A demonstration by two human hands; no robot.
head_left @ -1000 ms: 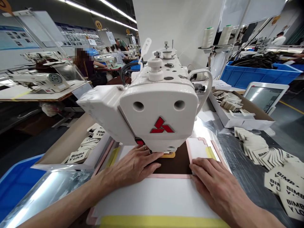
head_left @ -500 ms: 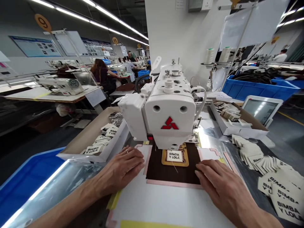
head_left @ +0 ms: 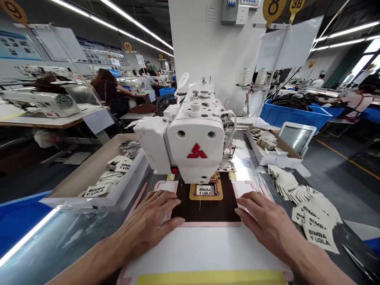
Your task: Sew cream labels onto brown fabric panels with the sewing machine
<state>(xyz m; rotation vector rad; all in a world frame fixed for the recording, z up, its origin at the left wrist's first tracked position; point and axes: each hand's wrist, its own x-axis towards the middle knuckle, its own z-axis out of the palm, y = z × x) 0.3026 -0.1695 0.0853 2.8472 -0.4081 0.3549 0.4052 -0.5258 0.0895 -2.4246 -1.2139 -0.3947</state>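
Observation:
A dark brown fabric piece (head_left: 208,211) lies on a white template sheet (head_left: 208,247) with pink edging, under the head of a white sewing machine (head_left: 196,132). On the fabric sits a yellow clamp frame (head_left: 220,189), its opening showing a white label (head_left: 204,190) lettered "BIMBA Y LOLA". A loose thread trails from it. My left hand (head_left: 152,217) rests on the fabric's left edge, thumb apart from the fingers. My right hand (head_left: 263,219) lies on the right edge, fingers stretched forward. Both hands are open and press from above.
A cardboard box (head_left: 71,174) of labels stands left, another box (head_left: 277,158) right. Loose labels (head_left: 319,235) are fanned beside my right forearm, near scissors (head_left: 358,261). Behind are a tablet screen (head_left: 297,136), a blue crate (head_left: 293,114) and thread cones (head_left: 245,77). People sit at machines further off.
The view has swung to the right, bringing the scissors into sight. My left thumb has spread away from the fingers onto the brown fabric. Both hands stay at the fabric's sides.

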